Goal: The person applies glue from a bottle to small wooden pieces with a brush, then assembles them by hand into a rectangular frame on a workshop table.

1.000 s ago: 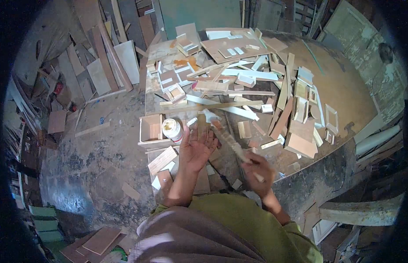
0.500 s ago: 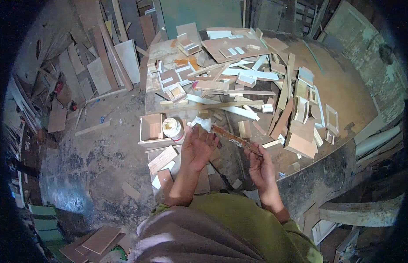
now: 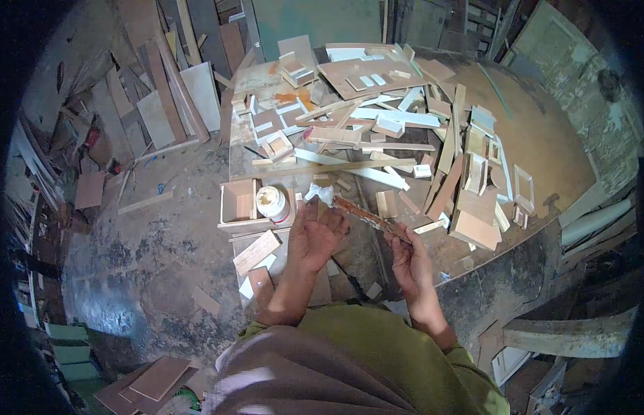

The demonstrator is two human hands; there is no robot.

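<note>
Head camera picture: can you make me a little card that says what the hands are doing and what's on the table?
Right hand: grips the lower end of a stick
Stick tip: white blob, close to the left hand's fingers
Left hand: palm up, fingers half curled; cannot tell if it holds anything
Jar: stands left of the left hand, beside an open wooden box
Table: strewn with wood offcuts

a woodworking workshop, rough and cluttered. the big table [image 3: 543, 138] is strewn with wood offcuts [image 3: 474, 221], long strips [image 3: 350, 166] and small box frames [image 3: 523, 185]. a smeared pot [image 3: 271, 202] stands among them, near a white-tipped stick [image 3: 367, 216]. boards [image 3: 166, 90] lean stacked along the wall, and plywood scraps [image 3: 159, 377] litter the stained, dusty floor [image 3: 149, 256].
</note>
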